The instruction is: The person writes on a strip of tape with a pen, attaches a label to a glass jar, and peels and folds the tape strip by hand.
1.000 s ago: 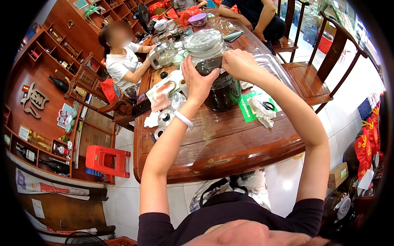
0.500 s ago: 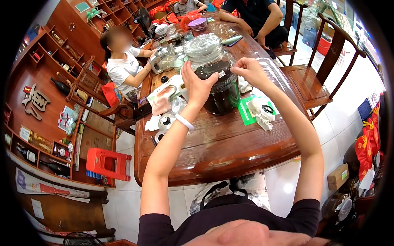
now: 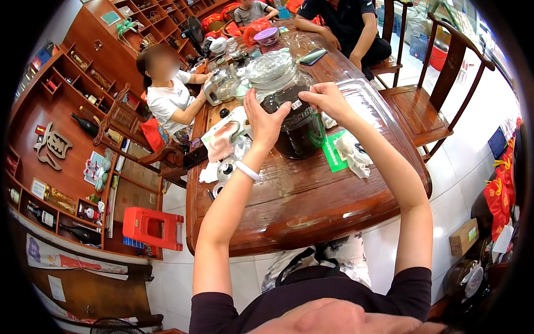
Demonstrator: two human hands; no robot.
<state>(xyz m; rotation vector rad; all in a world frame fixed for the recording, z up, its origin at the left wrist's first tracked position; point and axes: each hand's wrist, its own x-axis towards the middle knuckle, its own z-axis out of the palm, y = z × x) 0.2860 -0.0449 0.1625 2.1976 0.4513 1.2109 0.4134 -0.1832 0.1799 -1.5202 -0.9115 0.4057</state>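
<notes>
A large glass jar [image 3: 296, 139] full of dark contents stands on the wooden table. Clear plastic film seems to cover its glass lid [image 3: 271, 68], and a small white label [image 3: 296, 104] sits on its front. My left hand [image 3: 267, 118] cups the jar's left side, with the fingers up along the glass and the thumb across the front. At the right shoulder of the jar, the thumb and fingertips of my right hand [image 3: 328, 100] are pinched together. What lies between them is too small to make out.
Crumpled white tissue [image 3: 353, 157] and a green card [image 3: 334, 151] lie right of the jar. Left are a pink cloth [image 3: 223, 140], a white pot [image 3: 225, 170] and tea ware. A person in white [image 3: 169, 97] sits at the left; another in dark clothes [image 3: 347, 28] sits beyond.
The view has shifted slightly, so the table and shelves sit a little differently. Both hands stay at the jar; the right hand's fingertips have moved slightly left, nearer the white label.
</notes>
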